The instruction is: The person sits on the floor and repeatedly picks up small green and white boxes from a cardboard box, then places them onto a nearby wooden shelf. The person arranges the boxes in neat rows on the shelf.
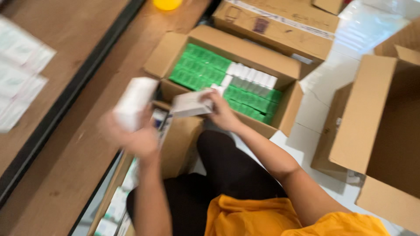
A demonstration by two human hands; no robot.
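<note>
My left hand point(131, 135) is blurred by motion and grips a small white box point(133, 102), raised above the wooden surface. My right hand point(221, 111) holds a second white box point(190, 103) at the near edge of an open cardboard carton point(284, 67). That carton is packed with several green boxes point(199, 67) and a row of white boxes point(251, 78). Both hands sit just in front of it, the left one further left.
A smaller cardboard box point(181, 144) stands by my knee. A large open carton point(385, 126) stands at the right, a closed one point(280, 22) behind. White packets point(19, 70) lie on the wooden shelf point(65, 144) at left. A yellow object point(167, 4) is at top.
</note>
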